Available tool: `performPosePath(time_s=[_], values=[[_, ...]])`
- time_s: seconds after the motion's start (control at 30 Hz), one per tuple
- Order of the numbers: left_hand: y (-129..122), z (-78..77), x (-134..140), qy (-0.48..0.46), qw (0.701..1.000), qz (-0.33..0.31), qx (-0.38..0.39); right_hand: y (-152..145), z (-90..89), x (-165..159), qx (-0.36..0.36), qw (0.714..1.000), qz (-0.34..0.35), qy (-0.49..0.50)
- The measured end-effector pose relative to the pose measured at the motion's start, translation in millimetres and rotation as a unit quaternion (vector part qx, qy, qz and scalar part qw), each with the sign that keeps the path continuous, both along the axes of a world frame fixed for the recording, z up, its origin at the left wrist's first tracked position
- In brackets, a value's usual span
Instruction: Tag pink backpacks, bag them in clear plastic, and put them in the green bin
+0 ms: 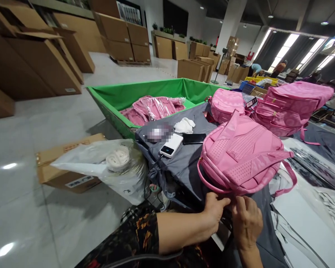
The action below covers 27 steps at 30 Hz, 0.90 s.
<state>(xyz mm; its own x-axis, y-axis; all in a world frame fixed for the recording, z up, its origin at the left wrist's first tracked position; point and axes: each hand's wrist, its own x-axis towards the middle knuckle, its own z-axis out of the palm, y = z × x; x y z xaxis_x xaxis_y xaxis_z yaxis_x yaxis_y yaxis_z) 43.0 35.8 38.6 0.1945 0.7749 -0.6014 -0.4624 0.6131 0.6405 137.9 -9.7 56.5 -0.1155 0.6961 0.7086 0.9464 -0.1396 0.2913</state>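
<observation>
While the nearest pink backpack [241, 154] lies straps-up on the grey-covered tabletop [181, 169], the left hand [214, 209] and right hand [247, 221] are side by side at its near edge. Each grip has its fingers curled in; whether either clamps the fabric, I cannot tell. Left of the backpack lie a black phone [194, 139] and a white power bank [172, 144].

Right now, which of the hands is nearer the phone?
Left. The left hand is on the near side of the phone, slightly right; the right hand is farther right.
</observation>
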Motion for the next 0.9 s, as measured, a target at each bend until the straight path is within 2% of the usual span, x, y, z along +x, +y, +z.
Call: performPosePath(time_s=[0.23,0.4,0.53,0.63,0.7,0.8,0.9], values=[[-2,16.1,-3,-0.086,0.995,-0.012,0.044,-4,16.9,-4,-0.093,0.994,0.029,-0.052],[-3,31.8,-4,-0.053,0.998,-0.041,0.018,-8,14.6,-11,-0.097,0.995,0.021,-0.029],[-15,53.8,-18,-0.076,0.983,-0.112,0.124,-6,10.6,-9,-0.082,0.997,-0.014,-0.003],[-20,63.3,-35,-0.086,0.962,-0.157,0.208,-5,9.9,-6,-0.069,0.997,0.001,0.037],[-18,58.9,-44,-0.069,0.962,-0.16,0.211,-4,9.8,-5,-0.059,0.996,0.018,0.065],[-8,38.9,-46,-0.032,0.976,-0.13,0.174,-3,10.7,-5,-0.052,0.992,0.017,0.112],[3,17.1,-32,-0.045,0.977,-0.141,0.152,-2,15.2,-3,-0.077,0.966,0.034,0.243]])
